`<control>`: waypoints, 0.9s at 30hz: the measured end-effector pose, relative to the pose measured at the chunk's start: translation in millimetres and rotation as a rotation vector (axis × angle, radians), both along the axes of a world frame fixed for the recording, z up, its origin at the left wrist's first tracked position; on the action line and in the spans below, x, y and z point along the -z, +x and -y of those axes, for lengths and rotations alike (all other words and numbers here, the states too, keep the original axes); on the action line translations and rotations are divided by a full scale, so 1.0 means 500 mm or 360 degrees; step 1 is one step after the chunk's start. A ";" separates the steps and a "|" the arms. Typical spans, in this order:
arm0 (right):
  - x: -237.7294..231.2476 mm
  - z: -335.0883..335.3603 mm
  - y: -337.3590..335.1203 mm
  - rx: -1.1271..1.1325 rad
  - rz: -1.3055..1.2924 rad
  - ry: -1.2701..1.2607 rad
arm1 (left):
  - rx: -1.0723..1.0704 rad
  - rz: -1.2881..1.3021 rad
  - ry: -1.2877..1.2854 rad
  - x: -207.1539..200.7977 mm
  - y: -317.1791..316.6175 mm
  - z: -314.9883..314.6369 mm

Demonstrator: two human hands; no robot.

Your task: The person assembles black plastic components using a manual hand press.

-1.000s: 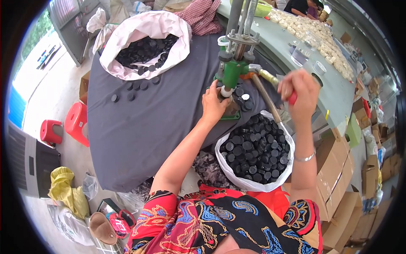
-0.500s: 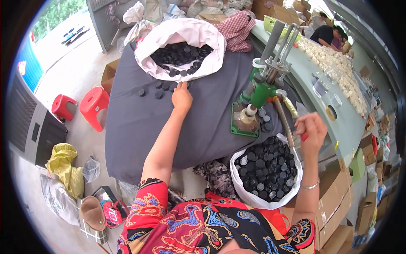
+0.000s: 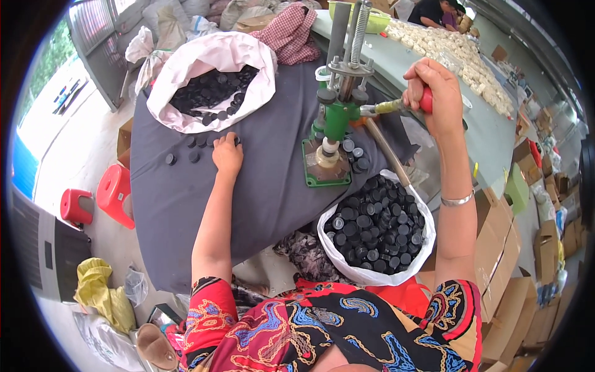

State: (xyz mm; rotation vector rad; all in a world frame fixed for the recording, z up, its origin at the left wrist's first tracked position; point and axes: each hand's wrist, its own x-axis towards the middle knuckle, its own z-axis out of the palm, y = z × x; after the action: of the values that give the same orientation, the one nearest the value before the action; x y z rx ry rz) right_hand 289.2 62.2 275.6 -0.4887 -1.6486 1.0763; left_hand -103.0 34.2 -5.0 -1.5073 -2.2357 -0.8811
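Note:
My left hand [image 3: 228,156] is at the mouth of a pink-white sack [image 3: 162,111], its fingers closed on a small black cap [image 3: 237,141]. A few more black caps [image 3: 193,156] lie loose on the cloth beside it. My right hand [image 3: 437,96] is wrapped round the red knob [image 3: 426,100] at the end of a lever on a green hand press [image 3: 338,121]. The lever sticks out roughly level to the right. Under the press's plunger, a pale round fitting [image 3: 328,158] sits on the base plate; whether a cap is in it I cannot tell.
Loose caps [image 3: 358,160] lie right of the press base. Nearer me hangs a white bag [image 3: 427,245] full of black caps. A grey-green table [image 3: 489,146] with heaped cream pieces runs along the right, a person [image 3: 431,13] beyond it. Red stools [image 3: 116,192] stand left.
My right hand has risen, swinging the lever up from its lowered position. My left hand stays by the loose caps and has closed on one. The whole view has shifted.

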 end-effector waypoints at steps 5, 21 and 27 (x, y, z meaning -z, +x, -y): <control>0.003 0.004 -0.008 0.0022 0.0049 -0.0001 | 0.0091 0.0266 0.0202 -0.003 0.027 0.024; 0.009 0.004 -0.002 0.0031 -0.0030 0.0034 | 0.0822 0.0803 0.0287 -0.065 0.396 0.031; 0.032 0.033 0.008 0.0059 -0.0034 0.0032 | 0.0750 0.0859 0.0300 -0.051 0.413 0.009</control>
State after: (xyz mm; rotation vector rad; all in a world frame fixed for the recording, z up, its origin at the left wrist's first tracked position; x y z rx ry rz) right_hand 293.3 45.8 259.7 -0.4914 -1.6239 1.0334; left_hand 103.7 29.6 20.5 -1.9095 -2.0524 -1.7676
